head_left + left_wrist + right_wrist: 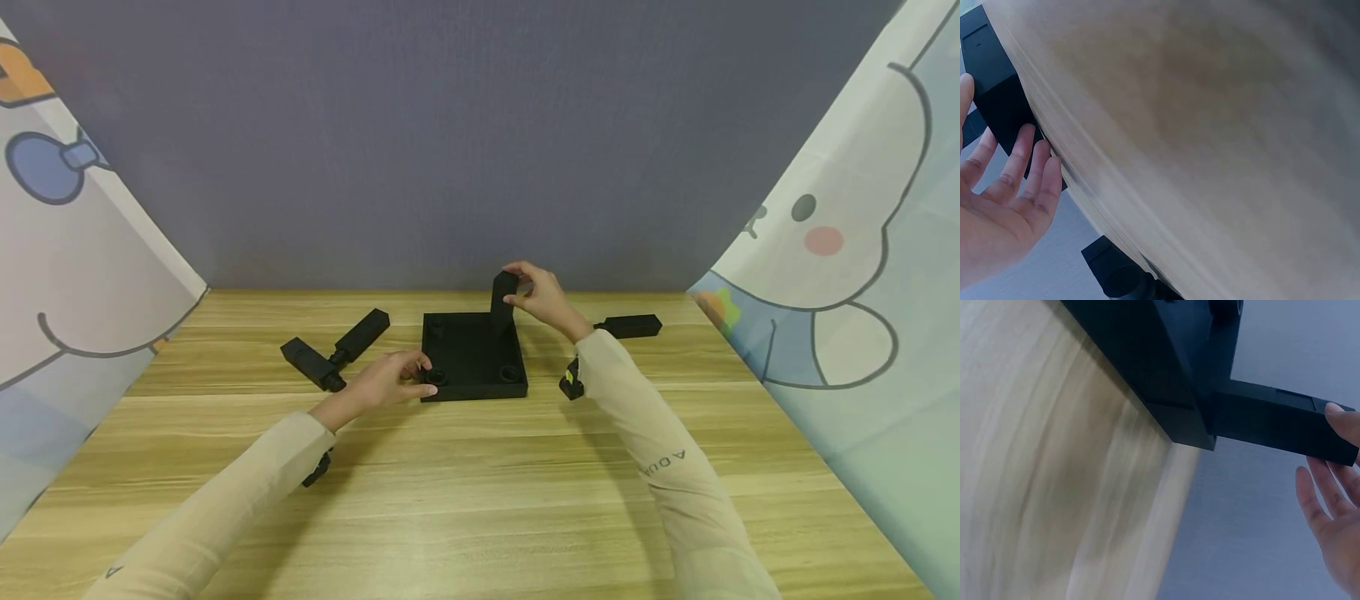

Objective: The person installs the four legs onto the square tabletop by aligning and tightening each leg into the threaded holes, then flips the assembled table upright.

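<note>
A shallow black square frame (487, 390) with raised edges and round sockets in its corners lies on the wooden table. At its far right corner stands a black square leg (504, 302), upright. My right hand (543, 300) pinches the leg's top between thumb and fingers; the right wrist view shows the leg (1266, 415) meeting the frame (1175, 422). My left hand (388, 379) holds the frame's near left corner, thumb on one side and fingers along the other. How the leg's lower end sits in its socket is hidden.
Two black legs (363, 335) with threaded-looking ends lie left of the frame, touching or nearly so. Another leg (632, 326) lies to the right. Small black objects sit by the right sleeve (572, 381) and left sleeve (318, 469). A grey panel (450, 150) rises behind the table.
</note>
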Demonstrator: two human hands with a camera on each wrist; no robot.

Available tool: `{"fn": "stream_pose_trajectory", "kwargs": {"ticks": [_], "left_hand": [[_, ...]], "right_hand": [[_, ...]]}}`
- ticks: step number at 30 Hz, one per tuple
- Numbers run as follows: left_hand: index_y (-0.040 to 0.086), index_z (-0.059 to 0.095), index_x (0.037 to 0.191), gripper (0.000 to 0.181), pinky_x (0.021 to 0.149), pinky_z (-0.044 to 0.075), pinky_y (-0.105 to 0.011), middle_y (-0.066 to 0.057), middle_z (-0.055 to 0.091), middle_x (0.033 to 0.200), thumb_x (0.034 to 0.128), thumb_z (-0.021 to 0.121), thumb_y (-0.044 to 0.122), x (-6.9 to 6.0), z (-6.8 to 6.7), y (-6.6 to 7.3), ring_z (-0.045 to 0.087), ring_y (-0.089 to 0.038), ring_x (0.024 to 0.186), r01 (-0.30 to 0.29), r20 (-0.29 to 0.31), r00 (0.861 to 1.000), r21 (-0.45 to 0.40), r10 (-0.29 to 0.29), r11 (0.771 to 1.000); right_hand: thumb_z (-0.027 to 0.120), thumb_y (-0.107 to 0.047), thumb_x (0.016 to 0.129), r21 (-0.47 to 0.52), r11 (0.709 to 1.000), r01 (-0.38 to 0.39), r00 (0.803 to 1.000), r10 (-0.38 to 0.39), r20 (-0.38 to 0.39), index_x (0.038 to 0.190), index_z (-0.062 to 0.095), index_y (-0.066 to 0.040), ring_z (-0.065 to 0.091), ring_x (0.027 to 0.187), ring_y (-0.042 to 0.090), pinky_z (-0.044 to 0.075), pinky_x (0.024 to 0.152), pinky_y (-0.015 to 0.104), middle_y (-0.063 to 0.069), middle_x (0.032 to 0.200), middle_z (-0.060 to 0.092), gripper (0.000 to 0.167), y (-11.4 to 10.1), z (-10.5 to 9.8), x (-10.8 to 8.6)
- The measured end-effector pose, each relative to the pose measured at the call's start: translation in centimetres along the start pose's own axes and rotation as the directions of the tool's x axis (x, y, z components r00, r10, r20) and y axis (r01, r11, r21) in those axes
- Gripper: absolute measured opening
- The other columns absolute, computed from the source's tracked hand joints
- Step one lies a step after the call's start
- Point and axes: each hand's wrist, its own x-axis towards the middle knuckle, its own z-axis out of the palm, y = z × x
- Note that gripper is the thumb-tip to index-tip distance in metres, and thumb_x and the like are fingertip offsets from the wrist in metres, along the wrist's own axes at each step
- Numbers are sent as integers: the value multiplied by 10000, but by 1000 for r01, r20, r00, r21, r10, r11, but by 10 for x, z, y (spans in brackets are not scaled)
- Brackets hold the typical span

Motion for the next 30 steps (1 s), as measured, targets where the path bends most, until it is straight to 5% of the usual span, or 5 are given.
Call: {"fn": "stream_pose_trajectory", "kwargs": {"ticks": [13, 30], "left_hand": [[167, 574, 1091, 383, 735, 486, -341, 0, 625, 934, 811, 667, 411, 0, -1, 0, 595, -145, 838, -1, 1, 1000, -11, 1, 1000], [174, 573, 1088, 383, 722, 483, -330, 6, 626, 929, 809, 666, 420, 0, 0, -1, 591, -133, 820, -6, -1, 1000, -4, 6, 1000]], "right_hand": [[721, -150, 787, -31, 999, 17, 989, -21, -145, 1212, 526, -45, 593, 958, 286, 521, 718, 392, 142, 1206, 562, 479, 2, 9, -4], [671, -133, 833, 43, 999, 30, 999, -32, 34, 1323, 431, -37, 502, 1133, 301, 482, 837, 415, 139, 1308, 479, 554, 9, -2, 3]]}}
